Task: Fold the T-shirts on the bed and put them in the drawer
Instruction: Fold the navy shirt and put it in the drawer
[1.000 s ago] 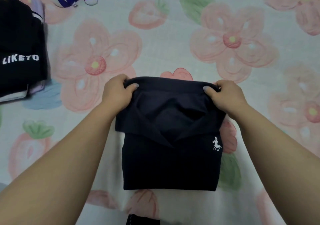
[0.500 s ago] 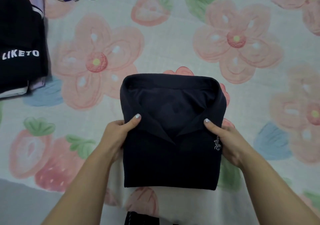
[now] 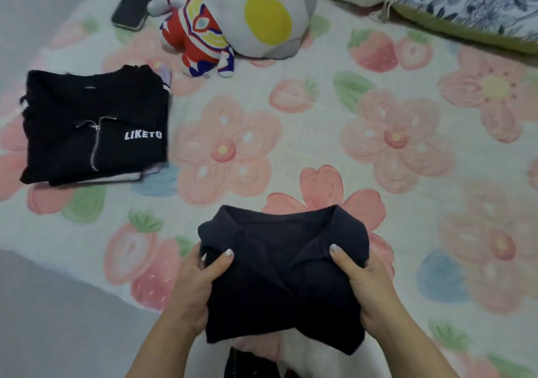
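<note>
Navy collared T-shirt [image 3: 282,284], folded into a compact square, is between your two hands, with its collar pointing away from you. Your left hand [image 3: 193,287] grips its left edge, thumb on top of the fabric just below the collar and the other fingers curled underneath, out of sight. Your right hand [image 3: 368,287] grips the right edge the same way, thumb laid on the collar's right flap. The shirt's near edge sags between your wrists; you cannot tell whether it touches the flowered bed cover [image 3: 320,133] beneath.

Well ahead and to the left of your left hand lies a stack of folded shirts [image 3: 87,127], the top one black with a zip and white "LIKETO" lettering. Farther out beyond that hand, a red, white and blue plush toy [image 3: 195,33] sits just beside a grey cushion [image 3: 262,10] with yellow spots, and a dark phone [image 3: 134,4] lies just left of the toy. Well ahead of your right hand is a blue-and-white patterned pillow [image 3: 471,7]. Just below your wrists a dark scrap of fabric [image 3: 250,363] shows, too cut off to identify.
</note>
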